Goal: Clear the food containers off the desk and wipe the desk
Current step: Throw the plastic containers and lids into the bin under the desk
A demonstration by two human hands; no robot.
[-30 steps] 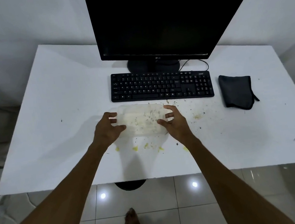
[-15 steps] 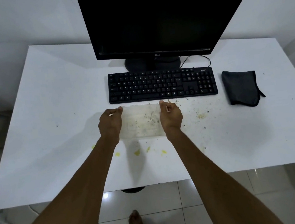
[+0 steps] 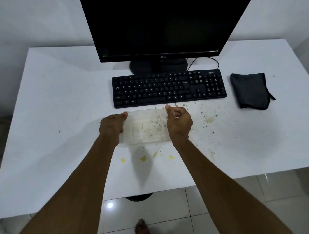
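The white surface fills most of the frame, its near edge running across the lower third above a tiled floor. At top centre a black monitor stands on its round base, screen dark. Just below it, in the upper middle, lies a black keyboard, its cable looping behind the right end. To the right of the keyboard, well apart from it, sits a folded dark cloth.

In the middle of the frame, just below the keyboard, a clear plastic food container, smeared and speckled inside, is held at both short ends. The left hand has its grip clenched round the left end, thumb on the far rim. The right hand grasps the right end likewise, fingers curled over the edge. Whether the container touches the surface cannot be told.

Dark crumbs scatter to the right of the container, and small yellow spots dot the surface below it.
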